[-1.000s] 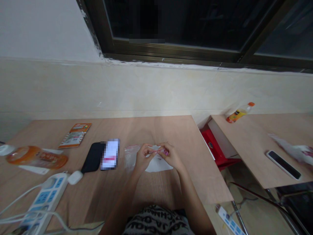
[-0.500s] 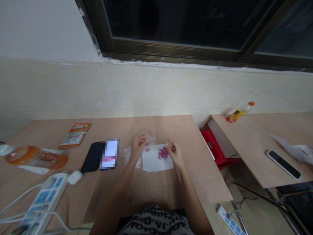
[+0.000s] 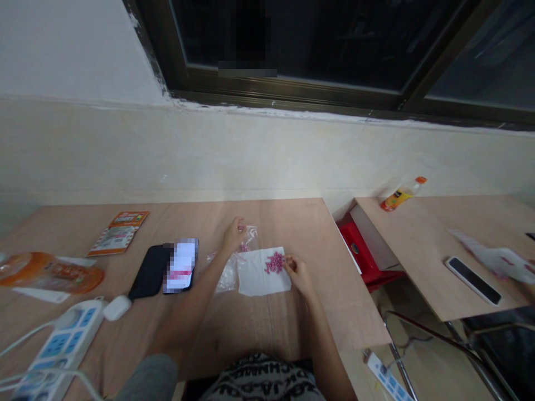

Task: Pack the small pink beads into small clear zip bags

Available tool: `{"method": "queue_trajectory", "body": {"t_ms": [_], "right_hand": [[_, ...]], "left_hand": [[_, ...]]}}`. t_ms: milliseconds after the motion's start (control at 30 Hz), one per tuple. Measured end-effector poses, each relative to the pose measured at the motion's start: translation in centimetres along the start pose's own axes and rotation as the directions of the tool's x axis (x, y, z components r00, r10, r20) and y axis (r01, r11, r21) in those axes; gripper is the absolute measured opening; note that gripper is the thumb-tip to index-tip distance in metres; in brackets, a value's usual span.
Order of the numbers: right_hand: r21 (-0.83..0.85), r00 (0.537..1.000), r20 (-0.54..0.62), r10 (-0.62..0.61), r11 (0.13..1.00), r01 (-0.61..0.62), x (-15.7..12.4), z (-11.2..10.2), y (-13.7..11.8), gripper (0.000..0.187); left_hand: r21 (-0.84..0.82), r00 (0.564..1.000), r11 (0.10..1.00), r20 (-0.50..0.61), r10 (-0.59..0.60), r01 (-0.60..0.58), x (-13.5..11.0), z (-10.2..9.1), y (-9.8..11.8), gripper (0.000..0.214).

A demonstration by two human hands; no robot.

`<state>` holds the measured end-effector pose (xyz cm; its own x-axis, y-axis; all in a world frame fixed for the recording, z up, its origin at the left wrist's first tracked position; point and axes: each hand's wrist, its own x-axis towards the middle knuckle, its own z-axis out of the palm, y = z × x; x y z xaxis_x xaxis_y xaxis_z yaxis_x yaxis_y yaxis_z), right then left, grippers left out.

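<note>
A white sheet of paper (image 3: pixel 259 275) lies on the wooden table (image 3: pixel 292 317) with a small heap of pink beads (image 3: pixel 275 262) on it. My right hand (image 3: pixel 296 271) rests at the heap's right edge, fingers curled and pinched by the beads. My left hand (image 3: pixel 234 234) reaches forward past the paper and pinches a small clear plastic bag (image 3: pixel 249 236) at the table's far side. More clear bags (image 3: pixel 228 273) lie left of the paper.
Two phones (image 3: pixel 167 268), an orange packet (image 3: pixel 118 231), an orange-wrapped bottle (image 3: pixel 50 273), a white charger (image 3: pixel 117 307) and a power strip (image 3: pixel 62 340) sit at the left. A second table at the right holds a bottle (image 3: pixel 401 194) and a phone (image 3: pixel 472 280). A red stool (image 3: pixel 363 250) stands between.
My hands, together over the paper a second ago, have parted. The left hand moved forward with the clear bag; the right dropped to the pink beads, which now lie on the paper.
</note>
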<state>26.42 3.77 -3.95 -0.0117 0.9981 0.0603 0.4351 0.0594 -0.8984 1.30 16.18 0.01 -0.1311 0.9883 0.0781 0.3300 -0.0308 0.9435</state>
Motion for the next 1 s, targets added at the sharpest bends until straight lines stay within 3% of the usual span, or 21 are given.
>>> {"method": "queue_trajectory", "body": {"t_ms": [133, 233, 367, 533, 733, 1000], "right_hand": [[-0.026, 1.000, -0.008, 0.012, 1.000, -0.012, -0.2, -0.4, -0.3, 0.038], [-0.024, 0.999, -0.020, 0.039, 0.999, -0.040, -0.3, -0.7, -0.7, 0.038], [0.013, 0.998, -0.030, 0.060, 0.998, -0.060, -0.3, -0.8, -0.9, 0.039], [0.029, 0.999, -0.016, 0.046, 0.999, -0.046, -0.3, -0.5, -0.9, 0.042], [-0.062, 0.999, -0.005, 0.048, 0.997, -0.048, -0.5, -0.6, -0.4, 0.032], [-0.167, 0.987, 0.134, 0.084, 0.984, -0.061, -1.1, -0.8, 0.6, 0.019]], "left_hand": [[0.200, 0.990, 0.969, 0.026, 0.140, -0.142, -0.5, -1.4, 0.4, 0.042], [0.392, 0.974, 0.897, -0.010, 0.226, -0.204, -2.8, -2.9, 0.5, 0.041], [0.614, 0.975, 0.777, -0.055, 0.214, -0.136, -7.8, -3.9, 0.4, 0.048], [0.753, 0.984, 0.657, -0.096, 0.151, -0.027, -12.3, -2.7, 0.0, 0.064], [0.834, 0.990, 0.551, -0.087, 0.111, 0.012, -13.0, -0.8, 0.2, 0.066], [0.833, 0.989, 0.553, -0.073, 0.130, -0.011, -12.9, -0.4, -0.3, 0.061]]}}
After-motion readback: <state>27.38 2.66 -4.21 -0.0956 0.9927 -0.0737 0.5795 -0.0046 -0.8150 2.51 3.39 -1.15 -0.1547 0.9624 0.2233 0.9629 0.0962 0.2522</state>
